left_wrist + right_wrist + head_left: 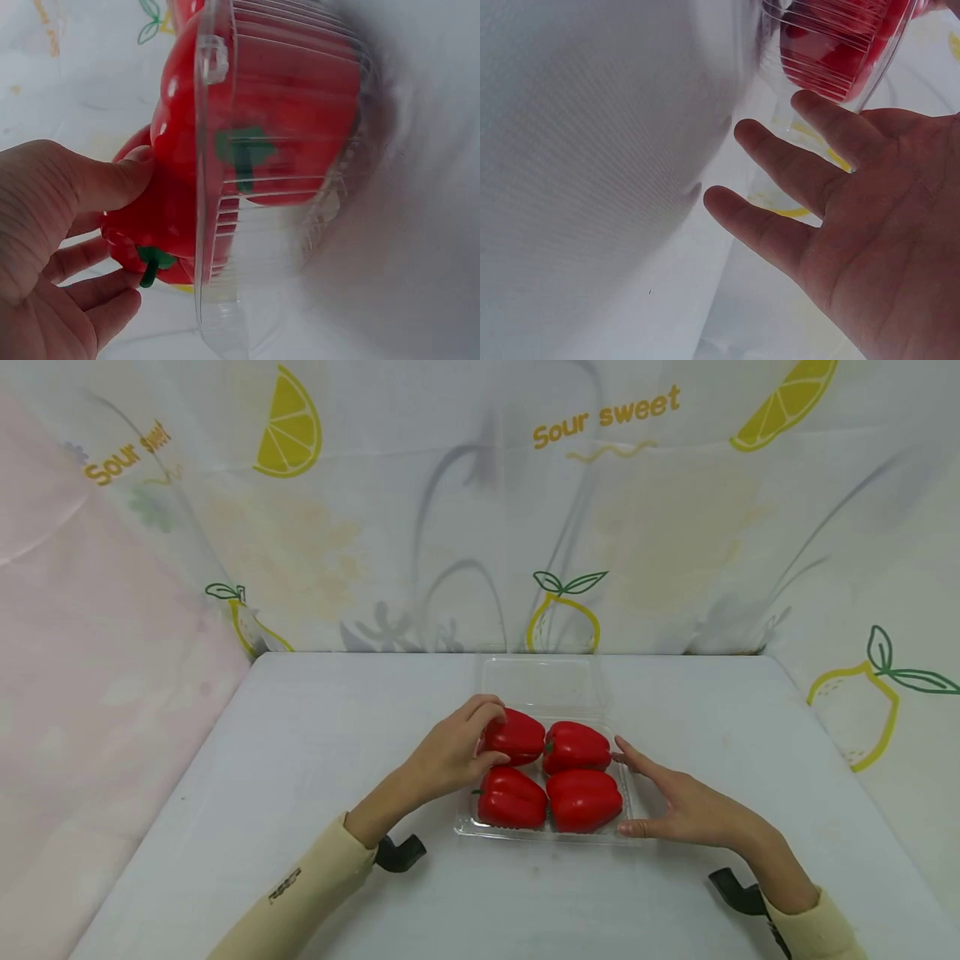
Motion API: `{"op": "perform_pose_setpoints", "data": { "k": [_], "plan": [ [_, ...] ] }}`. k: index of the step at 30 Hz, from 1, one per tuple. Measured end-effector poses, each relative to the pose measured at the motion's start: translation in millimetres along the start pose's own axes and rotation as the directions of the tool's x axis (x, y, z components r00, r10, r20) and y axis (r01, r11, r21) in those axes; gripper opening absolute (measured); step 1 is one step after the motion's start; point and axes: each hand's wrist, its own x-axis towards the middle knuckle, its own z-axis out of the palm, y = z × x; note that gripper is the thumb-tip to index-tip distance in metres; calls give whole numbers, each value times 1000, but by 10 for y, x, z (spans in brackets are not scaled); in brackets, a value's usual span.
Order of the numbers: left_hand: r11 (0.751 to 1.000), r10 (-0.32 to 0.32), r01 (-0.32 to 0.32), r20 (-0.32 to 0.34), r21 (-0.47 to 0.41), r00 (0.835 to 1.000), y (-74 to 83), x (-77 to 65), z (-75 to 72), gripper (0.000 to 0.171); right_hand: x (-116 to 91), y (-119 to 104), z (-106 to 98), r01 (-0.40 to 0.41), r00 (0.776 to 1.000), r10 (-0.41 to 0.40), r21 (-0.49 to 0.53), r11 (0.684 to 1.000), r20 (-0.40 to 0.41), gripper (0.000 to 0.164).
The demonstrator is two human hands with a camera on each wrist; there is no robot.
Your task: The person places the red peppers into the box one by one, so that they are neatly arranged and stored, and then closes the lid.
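Several red bell peppers sit in a clear plastic clamshell box [467, 828], its lid [542, 681] laid open behind. My left hand [461, 747] grips the back left bell pepper [519, 737] between thumb and curled fingers. In the left wrist view, that pepper [176, 210] shows above the box's rim, its green stem toward my fingertips. In front of it lies another bell pepper [512, 799]. To the right are a back bell pepper [577, 747] and a front bell pepper [585, 802]. My right hand [678, 806] is at the box's right side, fingers extended, the thumb by its front corner.
The box stands on a white-covered table [360, 710]. A lemon-printed cloth [480, 510] hangs behind the table's back edge. Black curved pieces, one at the left wrist [400, 853] and one at the right [737, 893], stick out near the sleeves.
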Motion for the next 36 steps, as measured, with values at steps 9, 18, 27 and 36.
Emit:
{"op": "perform_pose_setpoints", "data": {
  "k": [9, 18, 27, 36],
  "plan": [
    [999, -8, 9, -42, 39, 999, -14, -43, 25, 45, 3, -5, 2, 2, 1000, -2, -13, 1000, 6, 107],
    [994, 39, -31, -77, 103, 996, -17, -84, 43, 35, 17, 0, 10, 21, 1000, -21, -9, 1000, 3, 106],
    [993, 45, -36, -81, 115, 996, -35, -83, 39, 30, 17, 10, 15, 19, 1000, -19, -10, 1000, 3, 107],
    [986, 15, -15, 5, 165, 1000, -37, -29, 78, 30, 1, -20, -9, -13, 1000, 13, -12, 1000, 4, 108]
  ]
}}
